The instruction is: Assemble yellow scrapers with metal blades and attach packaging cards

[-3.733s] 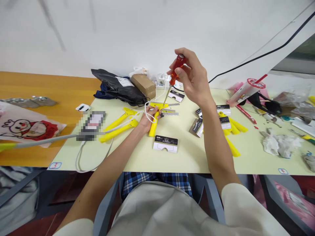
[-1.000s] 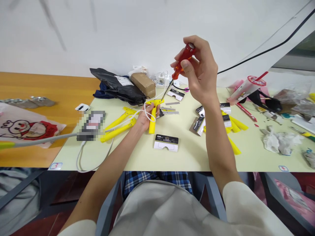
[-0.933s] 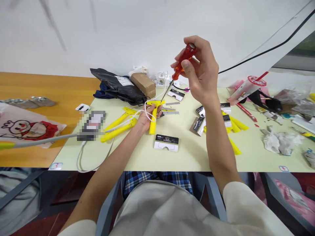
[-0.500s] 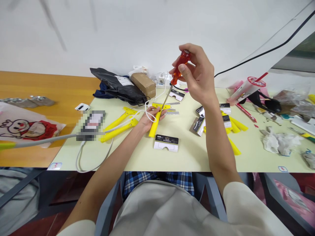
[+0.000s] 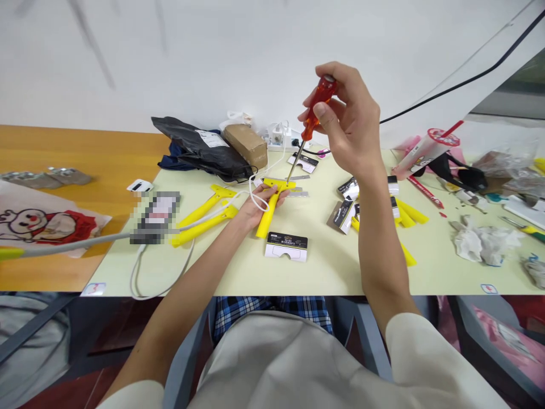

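Observation:
In my right hand (image 5: 351,116) is a screwdriver (image 5: 320,105) with a red see-through handle, tilted, its shaft pointing down and left. The tip meets the right part of the head of a yellow scraper (image 5: 267,216). My left hand (image 5: 254,205) holds that scraper near its neck, fingers closed round it, and a white cable loops across the hand. Thin metal blades (image 5: 298,193) lie just right of the scraper head. Two more yellow scrapers (image 5: 200,211) rest to the left. A black and white card package (image 5: 286,246) lies in front of the held scraper.
Further yellow scrapers (image 5: 411,213) and card packages (image 5: 343,215) are piled beside my right forearm. Behind are a black plastic bag (image 5: 202,150), a cardboard box (image 5: 247,145) and a power strip (image 5: 279,136). A cup with a straw (image 5: 428,152) and crumpled tissue (image 5: 472,243) lie at right.
My right hand has moved up and right with the screwdriver. Its tip has shifted from the middle of the scraper head to the right part. My left hand keeps hold of the scraper.

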Tool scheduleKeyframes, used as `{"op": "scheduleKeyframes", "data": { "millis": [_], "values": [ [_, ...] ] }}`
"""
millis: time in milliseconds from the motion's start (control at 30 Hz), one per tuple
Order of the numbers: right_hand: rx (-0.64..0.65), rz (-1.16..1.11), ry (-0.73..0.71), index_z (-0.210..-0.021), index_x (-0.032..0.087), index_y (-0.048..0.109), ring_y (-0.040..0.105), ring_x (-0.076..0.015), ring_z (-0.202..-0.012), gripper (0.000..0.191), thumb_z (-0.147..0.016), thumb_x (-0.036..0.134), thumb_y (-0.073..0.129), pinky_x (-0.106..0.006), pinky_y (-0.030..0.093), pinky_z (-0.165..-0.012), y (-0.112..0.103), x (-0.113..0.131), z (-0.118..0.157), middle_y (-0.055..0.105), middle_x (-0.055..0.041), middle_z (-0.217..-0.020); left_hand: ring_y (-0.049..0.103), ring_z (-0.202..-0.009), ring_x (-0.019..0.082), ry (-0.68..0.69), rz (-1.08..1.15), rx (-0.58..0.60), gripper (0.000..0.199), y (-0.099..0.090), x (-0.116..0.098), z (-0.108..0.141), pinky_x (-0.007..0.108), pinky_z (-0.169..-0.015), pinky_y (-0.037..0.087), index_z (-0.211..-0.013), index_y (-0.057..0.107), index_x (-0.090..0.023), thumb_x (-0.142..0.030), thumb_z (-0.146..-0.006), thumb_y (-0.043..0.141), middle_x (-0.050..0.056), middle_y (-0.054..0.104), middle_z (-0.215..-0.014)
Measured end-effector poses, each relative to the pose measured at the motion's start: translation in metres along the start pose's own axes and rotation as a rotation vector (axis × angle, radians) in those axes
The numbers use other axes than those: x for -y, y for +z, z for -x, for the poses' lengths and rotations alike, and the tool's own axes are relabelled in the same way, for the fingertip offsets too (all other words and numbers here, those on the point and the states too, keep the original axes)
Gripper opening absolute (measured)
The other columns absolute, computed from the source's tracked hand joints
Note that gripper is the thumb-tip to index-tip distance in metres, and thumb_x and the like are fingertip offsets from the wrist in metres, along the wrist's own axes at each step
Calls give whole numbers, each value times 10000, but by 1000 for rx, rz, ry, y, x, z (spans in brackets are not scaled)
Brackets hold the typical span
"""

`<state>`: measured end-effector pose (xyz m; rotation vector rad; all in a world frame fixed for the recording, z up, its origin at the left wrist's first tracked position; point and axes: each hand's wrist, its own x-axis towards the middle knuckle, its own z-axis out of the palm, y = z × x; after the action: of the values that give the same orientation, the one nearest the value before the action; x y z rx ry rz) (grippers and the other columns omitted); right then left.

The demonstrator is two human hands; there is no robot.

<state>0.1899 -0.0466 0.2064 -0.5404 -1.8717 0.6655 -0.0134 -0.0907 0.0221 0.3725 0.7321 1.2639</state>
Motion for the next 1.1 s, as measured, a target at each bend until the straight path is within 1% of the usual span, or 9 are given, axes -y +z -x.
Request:
{"op": "scheduleKeyframes", "data": {
  "millis": [133,267,367,467,567,733,833,967,1100],
  "values": [
    [0,41,15,-1345,478,688,819,-339,-1107,421,-990,692,760,-469,735,-819,1,0,0,799,-6,-1222,870,-1044,269,13,2,11,298,1,1,1,290,-849,714,-954,586,-175,-44,-910,850,72,818,-1059],
    [7,14,12,-1352,466,690,819,-333,-1081,429,-990,683,770,-496,725,-901,3,-4,-1,792,-14,-1243,873,-1031,266,26,-11,-4,334,3,2,1,303,-873,711,-966,596,-180,-67,-879,898,59,824,-1070],
    [9,-2,11,-1350,479,693,812,-351,-1083,448,-966,689,790,-536,719,-918,3,-5,-1,795,-12,-1226,875,-1001,260,30,-13,-5,329,6,2,3,280,-801,704,-971,600,-184,-64,-878,891,57,824,-1076],
    [11,9,35,-1358,489,692,804,-371,-1116,482,-946,717,797,-558,720,-919,2,-3,-1,801,-10,-1202,872,-960,247,30,-21,-13,330,8,1,4,221,-675,654,-958,606,-185,-61,-863,897,65,823,-1065],
    [13,18,44,-1363,484,694,800,-376,-1143,502,-942,740,791,-552,725,-902,3,-1,-1,804,-14,-1183,854,-871,204,33,-27,-32,343,9,1,4,179,-576,576,-920,607,-187,-53,-832,910,52,816,-1006],
    [16,18,20,-1365,459,704,801,-376,-1138,500,-954,729,796,-538,734,-867,5,-3,-1,806,-31,-1148,804,-746,157,52,-63,-38,344,6,3,0,162,-464,488,-916,634,-190,-48,-789,920,32,806,-937],
    [24,12,9,-1361,466,709,801,-365,-1139,452,-982,701,783,-532,734,-885,6,-2,0,797,-23,-1219,796,-722,151,34,-64,-31,337,3,3,-2,162,-448,497,-936,657,-184,-46,-787,926,30,805,-941],
    [22,-12,-27,-1361,462,718,796,-345,-1155,401,-1011,648,779,-519,728,-945,4,5,2,777,-12,-1291,791,-710,138,-22,-40,-2,271,4,-3,0,152,-461,527,-945,674,-158,-31,-842,890,49,798,-935],
    [12,14,19,-1366,479,704,791,-364,-1166,458,-975,698,798,-537,734,-919,1,17,3,792,-9,-1232,767,-661,120,-71,-30,-34,221,9,-8,3,129,-422,483,-912,668,-140,-8,-884,842,60,786,-897]
  ]
}}
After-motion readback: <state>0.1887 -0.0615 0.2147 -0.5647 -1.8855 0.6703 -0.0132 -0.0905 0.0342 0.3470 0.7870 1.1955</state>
